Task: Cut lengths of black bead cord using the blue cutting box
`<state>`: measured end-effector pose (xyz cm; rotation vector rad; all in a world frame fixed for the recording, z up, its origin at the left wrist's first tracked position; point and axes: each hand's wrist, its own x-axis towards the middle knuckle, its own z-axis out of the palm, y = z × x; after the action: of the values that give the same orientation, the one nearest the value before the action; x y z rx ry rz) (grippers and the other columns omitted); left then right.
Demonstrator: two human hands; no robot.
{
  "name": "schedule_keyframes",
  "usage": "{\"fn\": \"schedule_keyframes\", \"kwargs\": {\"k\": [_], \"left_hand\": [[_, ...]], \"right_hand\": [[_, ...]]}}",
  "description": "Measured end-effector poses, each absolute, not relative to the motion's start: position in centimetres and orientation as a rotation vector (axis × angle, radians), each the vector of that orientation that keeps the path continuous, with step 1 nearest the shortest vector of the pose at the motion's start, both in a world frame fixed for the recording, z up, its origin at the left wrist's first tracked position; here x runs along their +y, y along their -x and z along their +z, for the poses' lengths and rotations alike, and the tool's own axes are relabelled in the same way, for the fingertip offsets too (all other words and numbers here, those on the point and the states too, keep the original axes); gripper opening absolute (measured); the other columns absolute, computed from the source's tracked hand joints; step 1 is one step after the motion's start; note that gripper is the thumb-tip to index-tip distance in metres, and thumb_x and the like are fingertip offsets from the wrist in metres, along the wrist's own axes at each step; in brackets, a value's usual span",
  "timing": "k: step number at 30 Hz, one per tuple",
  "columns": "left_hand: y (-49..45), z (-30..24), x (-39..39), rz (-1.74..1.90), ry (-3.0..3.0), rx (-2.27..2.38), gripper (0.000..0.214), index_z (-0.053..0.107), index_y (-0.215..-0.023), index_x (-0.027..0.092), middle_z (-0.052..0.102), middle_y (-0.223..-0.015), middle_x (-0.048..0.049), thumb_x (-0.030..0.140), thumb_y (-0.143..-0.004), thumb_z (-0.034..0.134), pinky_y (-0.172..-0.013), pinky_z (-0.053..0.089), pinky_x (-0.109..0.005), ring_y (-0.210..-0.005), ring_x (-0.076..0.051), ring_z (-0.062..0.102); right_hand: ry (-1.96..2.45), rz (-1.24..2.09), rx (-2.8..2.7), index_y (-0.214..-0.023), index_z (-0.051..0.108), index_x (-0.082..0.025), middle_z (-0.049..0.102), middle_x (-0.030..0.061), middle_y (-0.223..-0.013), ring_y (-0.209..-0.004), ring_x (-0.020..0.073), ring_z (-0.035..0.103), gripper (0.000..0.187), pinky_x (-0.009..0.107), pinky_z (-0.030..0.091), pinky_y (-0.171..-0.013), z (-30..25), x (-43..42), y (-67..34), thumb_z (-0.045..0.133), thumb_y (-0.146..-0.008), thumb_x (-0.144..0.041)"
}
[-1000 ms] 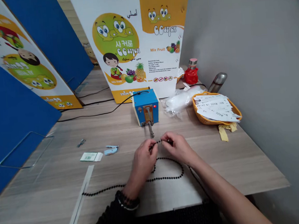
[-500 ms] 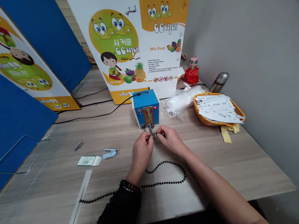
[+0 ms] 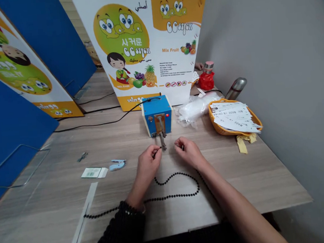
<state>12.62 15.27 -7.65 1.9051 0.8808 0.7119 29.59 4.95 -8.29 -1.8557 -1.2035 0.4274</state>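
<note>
A string of black beads (image 3: 179,195) winds across the table in a loop. My left hand (image 3: 147,163) is closed in a pinch on one part of the bead string, just left of the metal tip (image 3: 163,142) of a small blue machine (image 3: 157,116). To the right of that tip, my right hand (image 3: 190,153) pinches another dark piece of the string, mostly hidden by the fingers; beads trail down behind the forearm. Neither hand touches the tip. A red light glows on the machine's front.
An orange basket (image 3: 221,131) of printed paper labels stands at right, near a plastic bag (image 3: 196,111) and a flask (image 3: 236,88). Left lie light-blue clippers (image 3: 117,164), a small card (image 3: 91,172) and a white strip (image 3: 82,225). Printed cardboard (image 3: 174,70) stands behind the machine.
My hands have drawn apart from the machine's tip, the left to the left and the right slightly to the right. The beads that spanned between them are now parted.
</note>
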Motion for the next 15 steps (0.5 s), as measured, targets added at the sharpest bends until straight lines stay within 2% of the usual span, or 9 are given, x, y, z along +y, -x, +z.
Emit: {"fn": "schedule_keyframes", "kwargs": {"k": [4,7,10,12,15], "left_hand": [[-7.8,-4.9,12.1,0.666,-1.656,0.843,0.025,0.063,-0.089,0.016,0.063,-0.074,-0.0024,0.041,-0.083,0.062,-0.06,0.041,-0.023,-0.065,-0.015,0.055],[-3.2,-3.8,9.9,0.671,-1.549,0.918,0.03,0.063,-0.091,0.017,0.059,-0.069,-0.001,0.045,-0.081,0.067,-0.055,0.04,-0.021,-0.059,-0.014,0.051],[0.9,-3.4,7.9,0.69,-1.474,1.03,0.034,0.063,-0.094,0.018,0.058,-0.069,-0.0002,0.047,-0.078,0.072,-0.053,0.039,-0.019,-0.058,-0.012,0.048],[2.7,-3.5,6.7,0.721,-1.425,1.083,0.036,0.064,-0.095,0.019,0.058,-0.071,0.0,0.047,-0.076,0.075,-0.053,0.039,-0.018,-0.059,-0.012,0.048],[4.0,-3.9,4.9,0.75,-1.339,1.113,0.037,0.064,-0.094,0.019,0.057,-0.072,0.0001,0.046,-0.073,0.078,-0.053,0.04,-0.017,-0.062,-0.012,0.049]], "right_hand": [[1.777,0.617,-1.325,-0.087,0.061,-0.018,0.057,-0.0024,-0.071,-0.065,0.0127,0.053,0.009,0.021,0.038,-0.061,-5.9,-2.3,-24.8,0.056,-0.091,-0.024],[1.792,0.786,-1.607,-0.092,0.062,-0.019,0.062,-0.0009,-0.079,-0.071,0.0136,0.058,0.006,0.021,0.04,-0.064,-5.9,-8.8,-19.6,0.06,-0.093,-0.024],[2.069,0.668,-1.897,-0.097,0.064,-0.016,0.064,0.0051,-0.09,-0.075,0.0187,0.061,0.012,0.025,0.042,-0.064,-8.2,-14.1,-15.3,0.067,-0.091,-0.025],[2.268,0.522,-1.958,-0.099,0.065,-0.014,0.065,0.0081,-0.093,-0.077,0.0206,0.062,0.012,0.027,0.043,-0.063,-10.1,-16.4,-13.6,0.065,-0.093,-0.024],[2.379,0.369,-1.913,-0.105,0.065,-0.015,0.064,0.0075,-0.095,-0.08,0.0203,0.062,0.013,0.027,0.044,-0.065,-11.8,-18.2,-12.4,0.058,-0.098,-0.023]]}}
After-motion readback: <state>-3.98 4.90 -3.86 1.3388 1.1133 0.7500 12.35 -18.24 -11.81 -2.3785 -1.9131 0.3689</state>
